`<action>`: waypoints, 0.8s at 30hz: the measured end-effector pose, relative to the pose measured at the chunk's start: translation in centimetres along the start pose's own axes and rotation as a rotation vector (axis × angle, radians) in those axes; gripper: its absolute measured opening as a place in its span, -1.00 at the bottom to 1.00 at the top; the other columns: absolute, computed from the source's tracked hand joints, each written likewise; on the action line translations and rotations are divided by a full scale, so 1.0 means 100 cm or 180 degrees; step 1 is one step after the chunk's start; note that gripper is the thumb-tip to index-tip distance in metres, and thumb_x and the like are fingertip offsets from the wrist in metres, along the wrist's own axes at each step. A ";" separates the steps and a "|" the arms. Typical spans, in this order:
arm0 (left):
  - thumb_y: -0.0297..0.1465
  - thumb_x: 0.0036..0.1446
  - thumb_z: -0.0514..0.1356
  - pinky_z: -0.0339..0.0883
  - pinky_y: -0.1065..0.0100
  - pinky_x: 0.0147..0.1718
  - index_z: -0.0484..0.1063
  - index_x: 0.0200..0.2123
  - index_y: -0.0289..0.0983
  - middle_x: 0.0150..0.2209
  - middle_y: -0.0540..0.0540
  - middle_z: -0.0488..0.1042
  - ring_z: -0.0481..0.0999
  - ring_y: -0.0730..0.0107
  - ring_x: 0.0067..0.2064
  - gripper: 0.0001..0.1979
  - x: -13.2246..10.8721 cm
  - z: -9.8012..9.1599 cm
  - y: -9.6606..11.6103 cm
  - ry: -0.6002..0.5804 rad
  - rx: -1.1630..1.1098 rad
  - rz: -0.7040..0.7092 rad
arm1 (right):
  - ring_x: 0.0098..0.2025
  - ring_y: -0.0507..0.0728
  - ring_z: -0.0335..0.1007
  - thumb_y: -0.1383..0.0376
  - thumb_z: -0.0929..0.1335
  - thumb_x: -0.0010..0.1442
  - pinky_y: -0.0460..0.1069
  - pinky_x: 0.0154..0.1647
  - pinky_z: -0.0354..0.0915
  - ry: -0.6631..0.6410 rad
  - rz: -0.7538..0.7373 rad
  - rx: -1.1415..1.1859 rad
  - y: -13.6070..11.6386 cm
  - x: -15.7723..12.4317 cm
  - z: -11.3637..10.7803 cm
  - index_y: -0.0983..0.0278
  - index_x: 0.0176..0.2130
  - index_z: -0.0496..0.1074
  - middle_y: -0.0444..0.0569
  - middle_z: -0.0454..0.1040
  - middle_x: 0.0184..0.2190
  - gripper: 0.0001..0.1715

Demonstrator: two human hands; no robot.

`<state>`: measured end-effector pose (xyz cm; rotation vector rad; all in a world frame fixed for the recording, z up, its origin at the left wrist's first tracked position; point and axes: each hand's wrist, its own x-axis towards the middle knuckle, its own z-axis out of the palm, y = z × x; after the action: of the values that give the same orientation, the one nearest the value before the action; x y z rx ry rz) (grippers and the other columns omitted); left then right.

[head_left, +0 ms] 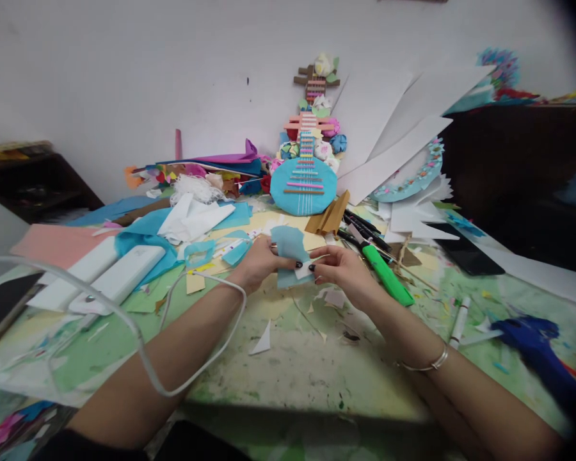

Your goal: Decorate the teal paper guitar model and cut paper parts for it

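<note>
Between my two hands, above the middle of the table, is a small piece of light blue paper point(288, 244) with a white paper piece point(301, 271) against its lower part. My left hand point(259, 261) pinches the blue paper at its left side, thumb in front. With thumb and fingers closed, my right hand point(338, 267) grips the right edge of the white piece. Just behind them a blue paper lute-like instrument point(303, 187) with coloured strips and white strings leans by the wall. A white triangular scrap point(261, 339) lies in front of my hands.
A green-handled cutter point(388, 274) and several black pens point(363, 224) lie right of my hands. Further right are a phone point(465, 248), a white marker point(459, 322) and a blue glue gun point(532, 346). A white cable point(139, 339) loops over my left forearm, near a white power bank point(118, 278).
</note>
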<state>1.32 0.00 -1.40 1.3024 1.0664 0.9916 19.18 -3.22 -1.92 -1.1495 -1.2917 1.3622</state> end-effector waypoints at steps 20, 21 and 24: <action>-0.48 -0.52 0.46 0.47 0.21 -0.40 0.49 -0.40 -0.40 -0.38 -0.16 0.57 0.55 0.21 -0.38 -0.54 0.023 -0.021 -0.015 0.0701 -0.0346 0.0026 | -0.57 0.05 0.43 0.37 0.42 -0.10 -0.07 -0.59 0.34 -0.1416 0.0192 -0.1368 0.005 0.009 -0.034 0.28 -0.46 0.50 -0.08 0.51 -0.58 -0.93; -0.47 -0.52 0.46 0.48 0.20 -0.40 0.48 -0.41 -0.41 -0.39 -0.15 0.57 0.55 0.22 -0.39 -0.55 0.024 -0.024 -0.014 0.0780 -0.0443 0.0068 | -0.55 0.07 0.44 0.32 0.39 -0.04 -0.05 -0.55 0.37 -0.1513 0.0214 -0.1333 0.002 0.009 -0.036 0.28 -0.45 0.50 -0.07 0.52 -0.57 -0.93; -0.46 -0.53 0.46 0.49 0.20 -0.38 0.47 -0.43 -0.42 -0.39 -0.15 0.56 0.54 0.26 -0.40 -0.55 0.027 -0.031 -0.012 0.0995 -0.0660 0.0180 | -0.36 0.15 0.50 0.31 0.33 0.08 0.11 -0.29 0.43 -0.0557 -0.0558 -0.1829 -0.003 0.008 -0.033 0.27 -0.34 0.52 0.01 0.57 -0.42 -0.84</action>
<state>-1.09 3.32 -2.69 1.0343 1.1302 1.3432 22.27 -1.94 -1.77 -1.2688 -1.9430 1.0025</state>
